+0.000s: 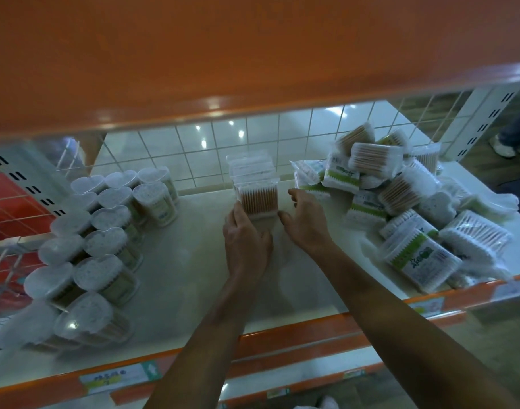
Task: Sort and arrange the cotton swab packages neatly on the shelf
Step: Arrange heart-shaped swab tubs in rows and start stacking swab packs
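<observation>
Nearest us is the orange front rail (pixel 282 329) with its price labels, and both forearms reach over it onto the pale shelf (pixel 179 276). The left hand (pixel 247 231) has its fingers laid fairly straight against the near-left side of a clear pack of wooden-stick swabs (pixel 258 199), pressing rather than wrapping. The right hand (pixel 306 216) sits just to the right of that pack, fingers loosely curled and holding nothing. Its thumb is close to the pack's corner, and whether it touches is too close to call.

That pack stands at the front of a short row of matching clear packs (pixel 250 169) running back towards the wire grid (pixel 194 143). By the look of it, this is the squaring-up step, with the newest pack being nudged into line.

On the left, the heart-shaped tubs (pixel 105 231) already stand in tidy files. On the right, a jumbled heap of bags and tubs (pixel 400 196) is yet to be sorted. The next move probably sends the right hand to that heap for another flat wooden-stick pack, without toppling the pile.
</observation>
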A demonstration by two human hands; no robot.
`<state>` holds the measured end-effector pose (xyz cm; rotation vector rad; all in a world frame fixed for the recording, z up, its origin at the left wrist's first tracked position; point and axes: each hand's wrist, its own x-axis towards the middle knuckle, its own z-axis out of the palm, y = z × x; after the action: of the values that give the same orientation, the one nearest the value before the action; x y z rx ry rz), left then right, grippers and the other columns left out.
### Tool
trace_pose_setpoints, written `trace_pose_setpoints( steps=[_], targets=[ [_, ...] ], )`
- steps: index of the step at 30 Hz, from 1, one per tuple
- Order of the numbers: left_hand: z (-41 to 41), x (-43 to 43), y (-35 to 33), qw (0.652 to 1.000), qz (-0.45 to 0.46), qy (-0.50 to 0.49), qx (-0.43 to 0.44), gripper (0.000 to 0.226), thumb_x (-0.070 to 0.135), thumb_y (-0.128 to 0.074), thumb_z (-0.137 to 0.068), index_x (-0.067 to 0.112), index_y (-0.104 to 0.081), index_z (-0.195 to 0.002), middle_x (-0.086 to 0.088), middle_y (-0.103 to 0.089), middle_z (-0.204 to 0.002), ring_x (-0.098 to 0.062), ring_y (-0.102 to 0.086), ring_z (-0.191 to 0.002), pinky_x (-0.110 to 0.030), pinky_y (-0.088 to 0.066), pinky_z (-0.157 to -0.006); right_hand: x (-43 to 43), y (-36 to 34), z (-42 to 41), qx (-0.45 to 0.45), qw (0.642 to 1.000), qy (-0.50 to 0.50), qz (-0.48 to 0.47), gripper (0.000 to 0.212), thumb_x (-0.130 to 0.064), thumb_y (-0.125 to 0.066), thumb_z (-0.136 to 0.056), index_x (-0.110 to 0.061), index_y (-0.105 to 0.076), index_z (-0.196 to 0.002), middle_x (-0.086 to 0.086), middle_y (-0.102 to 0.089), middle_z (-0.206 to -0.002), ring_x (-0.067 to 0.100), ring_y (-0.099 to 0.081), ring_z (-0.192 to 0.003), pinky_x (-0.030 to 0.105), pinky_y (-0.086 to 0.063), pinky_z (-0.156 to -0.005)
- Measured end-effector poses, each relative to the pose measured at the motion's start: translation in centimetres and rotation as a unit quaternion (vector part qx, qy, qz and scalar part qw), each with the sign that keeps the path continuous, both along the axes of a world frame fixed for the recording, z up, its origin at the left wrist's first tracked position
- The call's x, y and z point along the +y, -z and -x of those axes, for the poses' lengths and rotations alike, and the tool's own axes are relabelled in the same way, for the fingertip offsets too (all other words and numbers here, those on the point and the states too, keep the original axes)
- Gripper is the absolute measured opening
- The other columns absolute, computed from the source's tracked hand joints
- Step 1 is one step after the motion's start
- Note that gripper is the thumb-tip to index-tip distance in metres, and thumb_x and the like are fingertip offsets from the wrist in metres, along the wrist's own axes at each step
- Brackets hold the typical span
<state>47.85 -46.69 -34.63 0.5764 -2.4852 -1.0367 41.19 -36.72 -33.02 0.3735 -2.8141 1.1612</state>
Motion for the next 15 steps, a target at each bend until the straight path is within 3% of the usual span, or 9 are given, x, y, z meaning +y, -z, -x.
trace_pose_setpoints(
  steps=[5, 10, 15],
  targets=[
    [-0.8, 1.7, -0.4, 1.0, 0.021, -0.012, -0.002, 0.076, 0.016, -0.066, -0.079, 0.004, -0.028, -0.144, -0.017, -0.039, -0.139, -0.031, -0.036, -0.126, -0.037, -0.036, -0.102, 2.4, -1.3, 0.8, 0.091, 0.994, 0.051, -0.024, 0.041, -0.012, -0.064, -0.082, -0.007, -0.056, -0.122, 0.013, -0.057, -0.121, 0.027, -0.047, -0.116, 0.03, -0.034, -0.097],
    [-1.5, 2.7, -0.5, 0.999, 0.036, -0.033, 0.004, 0.077, 0.014, -0.066, -0.077, -0.002, -0.029, -0.143, -0.021, -0.034, -0.143, -0.034, -0.03, -0.13, -0.038, -0.029, -0.108, 5.5, -3.1, 2.6, 0.22, 0.967, 0.104, -0.071, 0.035, -0.004, -0.061, -0.079, -0.004, -0.057, -0.114, 0.018, -0.055, -0.116, 0.034, -0.048, -0.11, 0.038, -0.039, -0.09],
    [-1.5, 3.1, -0.1, 0.998, 0.058, -0.035, 0.016, 0.07, 0.013, -0.067, -0.073, -0.003, -0.04, -0.135, -0.022, -0.04, -0.136, -0.037, -0.038, -0.124, -0.043, -0.036, -0.102, 8.4, -4.6, 5.0, 0.261, 0.942, 0.148, -0.152, 0.039, -0.006, -0.056, -0.08, -0.001, -0.051, -0.118, 0.023, -0.05, -0.124, 0.039, -0.042, -0.118, 0.046, -0.036, -0.1]
  ],
)
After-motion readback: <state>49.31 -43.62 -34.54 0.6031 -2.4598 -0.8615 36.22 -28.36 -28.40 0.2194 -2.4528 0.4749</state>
